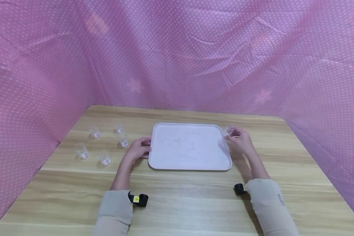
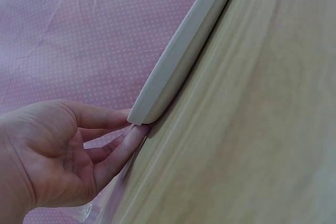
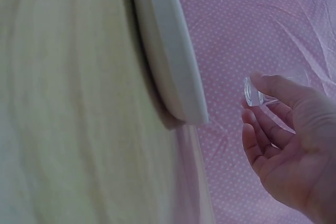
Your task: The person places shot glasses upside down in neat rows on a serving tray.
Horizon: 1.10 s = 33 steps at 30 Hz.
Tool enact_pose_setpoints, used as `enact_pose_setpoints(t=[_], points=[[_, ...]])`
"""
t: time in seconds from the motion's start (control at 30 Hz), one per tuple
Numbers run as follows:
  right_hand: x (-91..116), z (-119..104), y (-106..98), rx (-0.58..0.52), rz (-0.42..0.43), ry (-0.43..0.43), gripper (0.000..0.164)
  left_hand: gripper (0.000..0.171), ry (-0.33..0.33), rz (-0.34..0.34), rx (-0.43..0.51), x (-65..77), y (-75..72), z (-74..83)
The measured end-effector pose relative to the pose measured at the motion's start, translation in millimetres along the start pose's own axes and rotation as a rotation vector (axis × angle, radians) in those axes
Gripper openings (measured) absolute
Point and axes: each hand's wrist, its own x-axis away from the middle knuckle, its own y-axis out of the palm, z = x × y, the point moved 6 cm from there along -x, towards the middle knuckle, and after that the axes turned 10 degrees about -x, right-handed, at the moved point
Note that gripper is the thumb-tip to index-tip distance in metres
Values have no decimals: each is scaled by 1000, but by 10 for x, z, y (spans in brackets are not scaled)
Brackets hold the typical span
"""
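Shows a clear cup [image 1: 229, 131] pinched in a narrow right-hand grip [image 1: 242, 140], just beside the tray [image 1: 191, 150] (pinched on its left side by a left-hand grip [image 1: 138, 149]); could slip if loosely held.

Six clear cups [image 1: 83, 154] can be counted, five of them on the table [image 1: 183, 209] and one in the right hand [image 1: 241, 141]. There is a single tray [image 1: 191, 147] and a single table beneath it. In pairs there are two hands, counting the left hand [image 1: 138, 149], two sleeves [image 1: 115, 203], and two black wrist devices [image 1: 143, 200] with one yellow label [image 1: 136, 199] each.
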Motion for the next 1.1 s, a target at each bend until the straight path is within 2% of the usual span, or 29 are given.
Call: enact_pose_setpoints(t=[0.27, 0.6, 0.93, 1.1], points=[[-48, -13, 67, 76, -50, 5, 32, 55, 1, 1, 2, 2, 5, -15], [-99, -100, 111, 151, -84, 3, 38, 54, 18, 2, 20, -4, -17, -14], [-82, -129, 124, 225, -116, -50, 32, 54, 25, 3, 9, 11, -12, 2], [-80, -116, 129, 211, -104, -9, 34, 53, 35, 1, 8, 10, -12, -7]])
